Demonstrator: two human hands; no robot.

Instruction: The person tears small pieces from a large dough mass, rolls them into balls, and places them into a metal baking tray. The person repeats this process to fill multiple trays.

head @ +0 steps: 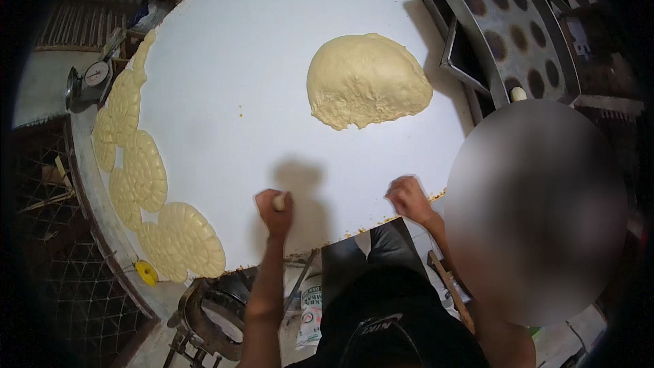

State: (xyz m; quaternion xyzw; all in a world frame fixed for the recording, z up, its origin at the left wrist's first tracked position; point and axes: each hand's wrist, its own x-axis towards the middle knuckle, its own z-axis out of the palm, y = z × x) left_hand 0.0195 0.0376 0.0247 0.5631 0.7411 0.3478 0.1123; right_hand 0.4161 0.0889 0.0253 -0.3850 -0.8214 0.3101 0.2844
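My left hand (275, 210) is closed around a small pale dough piece (279, 202) above the white tabletop (230, 153), near its front edge. Farther right, my right hand (407, 198) is over the table by the edge, its fingers curled; whether anything is under them is hidden. A large mound of yellowish dough (368, 79) rests on the table beyond my hands. Along the left edge lie several flat, scored dough discs (191, 240), some overlapping. One small dough ball (518, 94) sits at the near end of a metal baking tray (516, 36) with dark round marks.
More metal pans (465, 56) are stacked beneath the tray at the right. A dial scale (95, 74) stands beyond the left edge. Below the front edge are a metal machine with a round opening (219, 317) and printed sacks (310, 312). A blurred patch covers the right side.
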